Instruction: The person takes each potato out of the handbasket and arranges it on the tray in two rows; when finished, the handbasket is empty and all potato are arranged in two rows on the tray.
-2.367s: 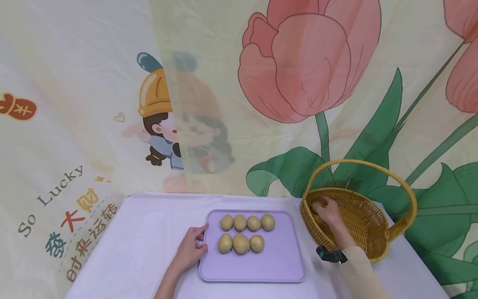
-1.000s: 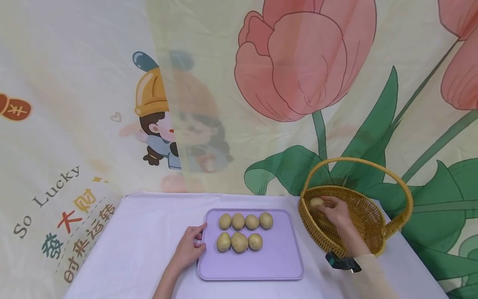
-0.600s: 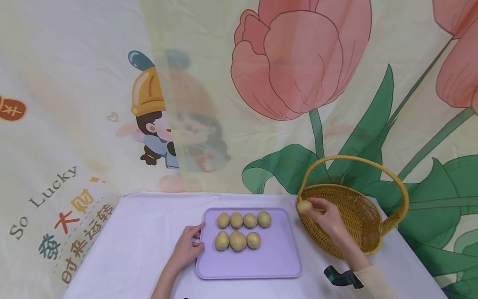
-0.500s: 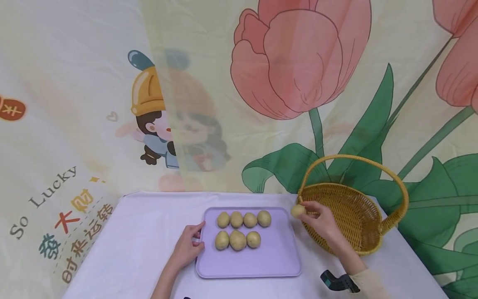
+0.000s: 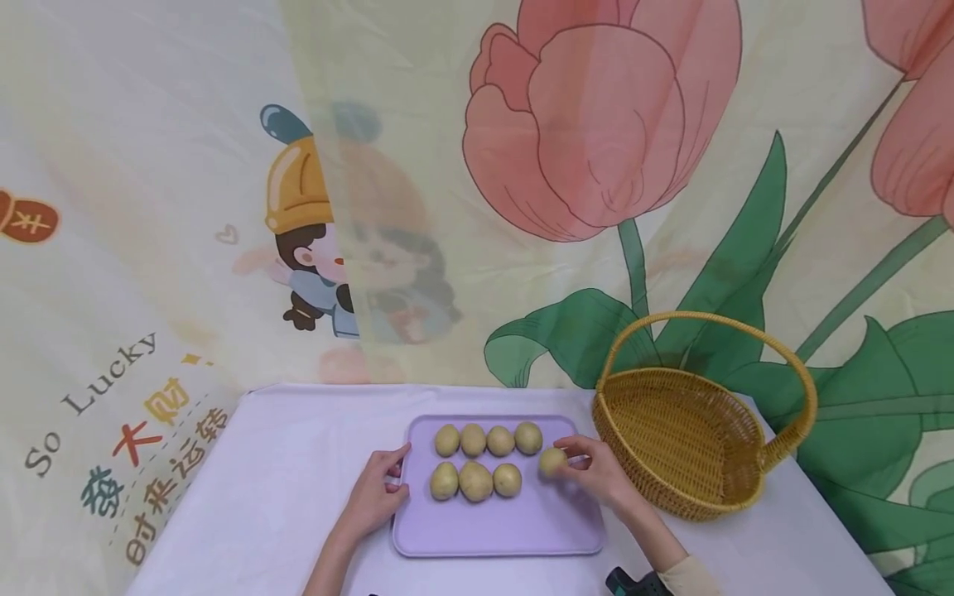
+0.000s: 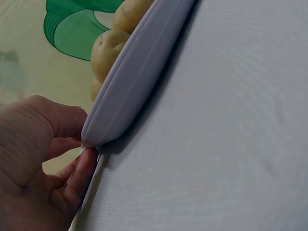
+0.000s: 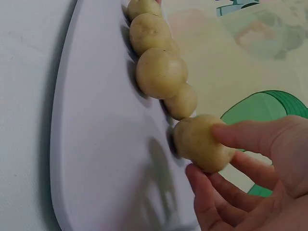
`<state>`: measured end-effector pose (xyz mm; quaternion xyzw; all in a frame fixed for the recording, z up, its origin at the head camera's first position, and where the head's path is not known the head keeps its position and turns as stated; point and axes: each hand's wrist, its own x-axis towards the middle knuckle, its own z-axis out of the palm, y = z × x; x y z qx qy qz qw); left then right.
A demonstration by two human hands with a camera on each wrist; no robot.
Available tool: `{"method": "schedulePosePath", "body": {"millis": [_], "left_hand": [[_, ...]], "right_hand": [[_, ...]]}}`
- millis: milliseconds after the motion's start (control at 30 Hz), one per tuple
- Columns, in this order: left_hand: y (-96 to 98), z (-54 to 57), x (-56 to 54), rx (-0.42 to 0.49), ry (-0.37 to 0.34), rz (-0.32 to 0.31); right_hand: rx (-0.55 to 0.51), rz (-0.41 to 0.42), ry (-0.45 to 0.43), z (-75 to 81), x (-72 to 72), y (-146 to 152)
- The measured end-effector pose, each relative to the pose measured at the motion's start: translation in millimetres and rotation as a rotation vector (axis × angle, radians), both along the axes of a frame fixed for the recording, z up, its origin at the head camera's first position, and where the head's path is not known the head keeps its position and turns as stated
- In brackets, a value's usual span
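Observation:
A light purple tray (image 5: 492, 534) bears two rows of potatoes, four in the back row (image 5: 486, 439) and three in the front row (image 5: 475, 480). My right hand (image 5: 599, 476) pinches one more potato (image 5: 553, 462) between thumb and fingers, over the tray's right part. From the right wrist view, this potato (image 7: 201, 142) sits close to the end of the rows, low over the tray; contact cannot be made out. My left hand (image 5: 373, 492) holds the tray's left edge, with curled fingers and thumb at the rim in the left wrist view (image 6: 62, 139).
Right of the tray stands a wicker basket (image 5: 689, 439) with a tall arched handle (image 5: 734, 321); no potato shows inside. A white cloth (image 5: 298, 447) covers the table. Printed curtains (image 5: 417, 165) hang behind it.
My right hand has lifted a potato out of the basket and carried it left and toward me, over the tray. The left hand stays at the tray's edge.

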<state>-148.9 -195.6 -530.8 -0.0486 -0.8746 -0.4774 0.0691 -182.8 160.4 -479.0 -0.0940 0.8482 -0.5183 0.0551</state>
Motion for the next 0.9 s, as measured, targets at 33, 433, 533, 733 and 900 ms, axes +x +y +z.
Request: {"method": "schedulePosePath", "body": {"millis": [33, 433, 533, 733, 900], "left_hand": [[0.4, -0.3, 0.6, 0.000, -0.002, 0.000], [3.6, 1.4, 1.8, 0.006, 0.000, 0.000], [3.6, 1.7, 1.9, 0.000, -0.004, -0.006], [2.1, 1.9, 0.6, -0.020, 0.001, -0.010], [0.3, 0.3, -0.9, -0.027, 0.001, 0.001]], "right_hand": [[0.005, 0.031, -0.006, -2.2, 0.7, -1], [-0.026, 0.263, -0.067, -12.5, -4.7, 0], [-0.049, 0.258, -0.097, -13.3, -4.5, -1], [-0.088, 0.173, -0.127, -15.1, -2.2, -2], [-0.114, 0.135, -0.117, -15.2, -4.0, -4]]}}
